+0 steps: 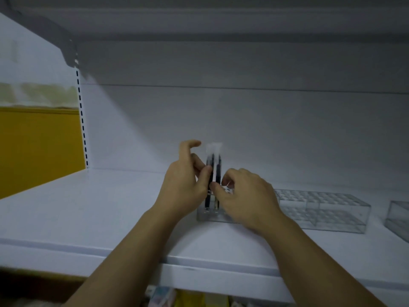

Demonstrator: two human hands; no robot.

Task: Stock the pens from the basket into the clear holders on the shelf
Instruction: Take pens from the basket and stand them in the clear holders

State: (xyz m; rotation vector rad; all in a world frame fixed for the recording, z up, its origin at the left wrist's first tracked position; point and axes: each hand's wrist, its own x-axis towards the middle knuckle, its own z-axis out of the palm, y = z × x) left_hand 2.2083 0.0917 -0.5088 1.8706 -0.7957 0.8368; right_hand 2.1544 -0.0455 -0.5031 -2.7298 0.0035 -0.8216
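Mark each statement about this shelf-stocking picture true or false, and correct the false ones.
1. Several pens stand upright in the leftmost clear holder. True.
2. The second clear holder, to its right, is full of pens. False: it holds none.
3. The left hand and right hand both hold the pens. True.
4. The shelf is black. False: it is white.
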